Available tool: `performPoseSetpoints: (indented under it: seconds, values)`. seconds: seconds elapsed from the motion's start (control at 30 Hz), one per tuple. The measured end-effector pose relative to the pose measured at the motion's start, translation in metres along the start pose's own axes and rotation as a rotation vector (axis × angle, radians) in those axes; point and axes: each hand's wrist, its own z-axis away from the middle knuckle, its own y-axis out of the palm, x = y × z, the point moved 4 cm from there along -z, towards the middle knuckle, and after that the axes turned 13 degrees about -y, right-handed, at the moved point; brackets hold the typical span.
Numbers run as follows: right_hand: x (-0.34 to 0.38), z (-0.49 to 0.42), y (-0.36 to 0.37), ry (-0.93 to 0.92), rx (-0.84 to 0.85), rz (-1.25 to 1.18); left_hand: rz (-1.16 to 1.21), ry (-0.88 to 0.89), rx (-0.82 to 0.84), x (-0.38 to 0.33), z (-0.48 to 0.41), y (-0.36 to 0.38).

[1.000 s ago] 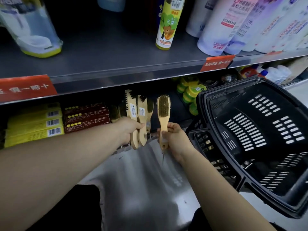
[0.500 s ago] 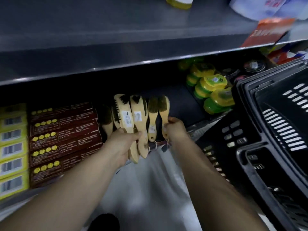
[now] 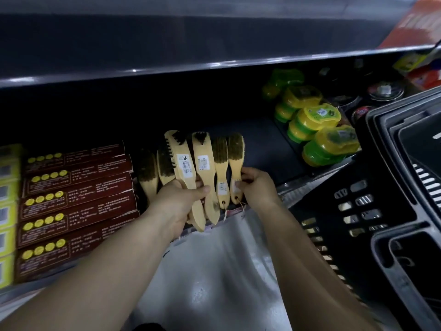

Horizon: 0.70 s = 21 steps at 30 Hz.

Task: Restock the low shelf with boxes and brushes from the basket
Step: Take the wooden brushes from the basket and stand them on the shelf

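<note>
My left hand [image 3: 177, 201] grips two wooden brushes [image 3: 185, 163] by their handles at the front of the low shelf [image 3: 260, 149]. My right hand [image 3: 256, 185] pinches the handle of another wooden brush [image 3: 236, 151], which lies on the shelf at the right end of the row. One more brush [image 3: 220, 158] lies between them, and two brushes [image 3: 149, 170] sit further left. Stacked dark red boxes [image 3: 76, 201] fill the shelf to the left. The black basket [image 3: 391, 211] stands at the right.
Yellow boxes [image 3: 7, 211] sit at the far left. Green and yellow tubs [image 3: 317, 123] and round tins [image 3: 384, 91] occupy the shelf's right side. The grey upper shelf [image 3: 191, 44] overhangs everything. Shiny grey floor [image 3: 214, 271] lies below my arms.
My right hand carried its brush from in front of the shelf into the row beside the others. The view dropped and moved closer to the low shelf. My left hand kept its brushes.
</note>
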Motion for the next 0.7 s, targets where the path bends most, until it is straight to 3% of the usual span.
performPoseSetpoints:
  seconds: [0.1, 0.17, 0.27, 0.33, 0.4, 0.53, 0.7]
  values:
    - [0.007, 0.008, -0.007, -0.079, -0.083, 0.132, 0.008, 0.007, 0.020, -0.001, -0.001, 0.002]
    - [0.018, 0.020, -0.010, -0.146, -0.112, 0.049, 0.046, 0.006, 0.034, -0.003, -0.001, 0.004]
    - [0.035, 0.040, 0.004, -0.098, 0.146, -0.278, 0.097, 0.006, 0.079, -0.007, 0.000, 0.008]
    - [0.039, 0.045, 0.007, -0.097, 0.236, -0.300, 0.126, 0.006, 0.117, -0.009, 0.002, 0.013]
    - [0.035, 0.040, 0.001, -0.086, 0.159, -0.341, 0.150, 0.001, 0.130, -0.011, 0.004, 0.019]
    - [0.008, 0.015, -0.033, -0.029, -0.162, -0.250, 0.177, -0.039, 0.111, -0.015, 0.008, 0.023]
    - [-0.016, -0.010, -0.038, 0.069, -0.143, -0.019, 0.047, -0.057, 0.169, -0.014, 0.008, 0.022]
